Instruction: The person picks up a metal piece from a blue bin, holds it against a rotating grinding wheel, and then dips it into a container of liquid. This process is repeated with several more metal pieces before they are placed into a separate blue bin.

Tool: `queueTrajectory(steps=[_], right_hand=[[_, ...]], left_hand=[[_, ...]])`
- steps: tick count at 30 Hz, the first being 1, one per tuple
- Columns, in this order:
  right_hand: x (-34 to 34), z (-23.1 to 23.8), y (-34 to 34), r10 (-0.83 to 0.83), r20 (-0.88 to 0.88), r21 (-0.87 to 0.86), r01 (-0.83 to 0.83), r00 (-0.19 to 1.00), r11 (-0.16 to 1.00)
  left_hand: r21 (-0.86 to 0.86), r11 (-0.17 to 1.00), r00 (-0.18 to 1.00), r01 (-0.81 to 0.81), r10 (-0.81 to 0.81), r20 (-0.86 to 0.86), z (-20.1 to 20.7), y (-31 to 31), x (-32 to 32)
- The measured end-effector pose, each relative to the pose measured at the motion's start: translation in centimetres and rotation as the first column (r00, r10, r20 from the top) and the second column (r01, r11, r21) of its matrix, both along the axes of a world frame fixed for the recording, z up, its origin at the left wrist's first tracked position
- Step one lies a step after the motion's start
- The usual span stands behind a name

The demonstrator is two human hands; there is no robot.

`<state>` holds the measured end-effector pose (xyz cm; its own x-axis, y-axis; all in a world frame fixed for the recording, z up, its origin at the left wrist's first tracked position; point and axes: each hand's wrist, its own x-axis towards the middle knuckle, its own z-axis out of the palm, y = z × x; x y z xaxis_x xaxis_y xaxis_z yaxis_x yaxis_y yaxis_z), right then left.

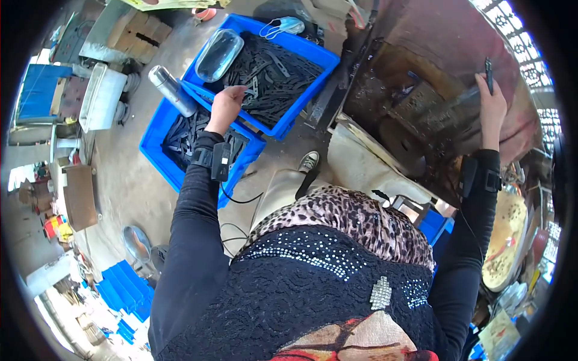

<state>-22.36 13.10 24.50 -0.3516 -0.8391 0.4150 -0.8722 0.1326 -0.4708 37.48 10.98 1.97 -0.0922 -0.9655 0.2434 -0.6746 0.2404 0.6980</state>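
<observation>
My left hand [224, 109] is over the inner rims of two blue crates, its fingers curled together; whatever they hold, if anything, does not show. Beyond it, the larger blue crate [328, 59] holds many dark, narrow metal strips [274, 75]. The nearer blue crate [158, 147] has more such strips, partly hidden under my wrist. On the right, my right hand [494, 111] grips a slim dark metal strip [489, 75] that points away from me. That hand is at the right side of a dirty, wet machine basin [415, 114], in front of a reddish-brown cover [457, 36].
A clear plastic container [220, 55] lies on the far crate, and a silver flask [171, 90] leans by both crates. A face mask [289, 25] rests at the crate's far edge. A pale sheet [355, 159] hangs from the basin's front. Blue bins [125, 289] stand at left.
</observation>
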Motion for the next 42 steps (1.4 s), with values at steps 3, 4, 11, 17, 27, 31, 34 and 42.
queueTrajectory(steps=[3,4,11,17,27,31,34,42], right_hand=[[-0.2,-0.6,-0.8,0.000,0.002,0.017,0.000,1.000,1.000],[-0.4,-0.4,-0.8,-0.004,-0.001,0.016,0.004,1.000,1.000],[-1.3,0.0,0.2,-0.005,0.051,-0.004,0.005,0.999,1.000],[-3.0,-1.7,4.4,0.145,-0.340,-0.264,-0.242,0.929,0.934],[2.2,-12.2,17.2,-0.030,0.132,0.203,0.003,0.991,0.979],[3.7,-13.9,17.7,-0.039,0.088,0.273,0.014,0.995,0.962],[4.3,-14.5,17.4,-0.021,0.023,0.305,0.013,1.000,0.952],[4.2,-14.6,17.0,0.009,-0.065,0.309,0.012,0.998,0.951]], left_hand=[[0.044,0.998,0.999,-0.036,0.035,0.024,0.0,1.5,0.1],[0.040,0.998,0.998,-0.037,0.036,0.043,-0.2,1.4,-0.1],[0.094,0.996,0.998,-0.004,-0.002,0.070,-0.9,-0.8,-2.8],[0.139,0.990,0.987,0.033,-0.054,0.151,-1.7,-2.9,-3.8],[0.189,0.982,0.933,0.009,-0.076,0.351,-2.4,-2.6,-2.6],[0.049,0.999,0.938,-0.011,-0.007,0.347,-1.6,-2.0,-0.9],[-0.142,0.979,0.956,-0.146,0.176,0.235,-0.3,-1.4,0.9],[-0.133,0.871,0.870,-0.473,0.485,0.089,-0.7,6.0,6.3]])
